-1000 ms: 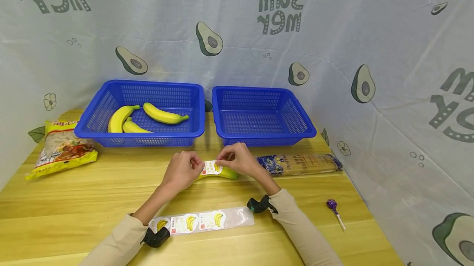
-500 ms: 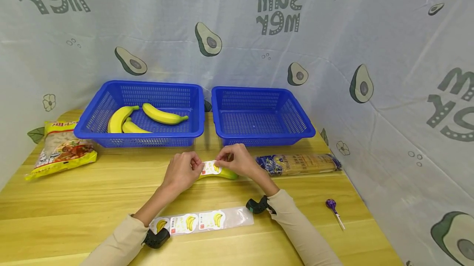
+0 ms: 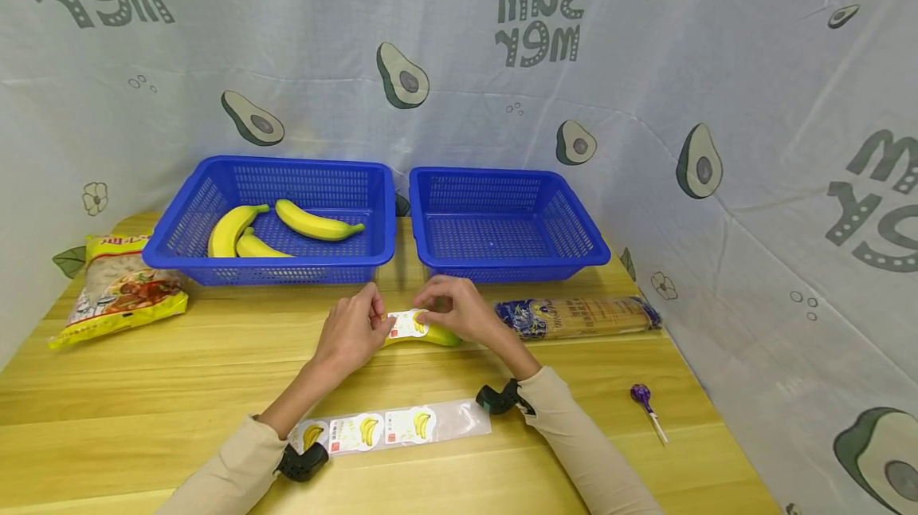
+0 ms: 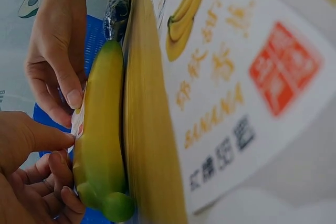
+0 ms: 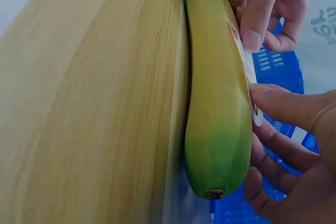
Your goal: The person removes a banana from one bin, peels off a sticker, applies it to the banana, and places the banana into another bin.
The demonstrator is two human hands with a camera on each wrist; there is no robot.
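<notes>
A yellow-green banana (image 5: 215,77) lies on the table with a white banana-print sticker (image 3: 407,325) on its upper side. My left hand (image 3: 351,333) is at the sticker's left end, thumb pressing its surface and index finger raised apart from the thumb. At the other end, the thumb of my right hand (image 3: 462,312) presses the sticker, its fingertips apart from the thumb. In the right wrist view one sticker end stands slightly off the peel. Nearer me lies a clear strip (image 3: 462,419) with several such stickers, partly hidden by my left wrist.
Behind stand two blue baskets; the left basket (image 3: 330,264) holds bananas (image 3: 319,224), the right basket (image 3: 512,264) shows none. A yellow food bag (image 3: 125,292) is at left. Packaged noodles (image 3: 588,318) and a purple lollipop (image 3: 641,397) lie at right. A printed curtain (image 3: 459,116) encloses the table.
My left index finger has lifted away from the thumb, and the left thumb now lies on the sticker. The right hand has barely moved; the sticker sits lower against the banana.
</notes>
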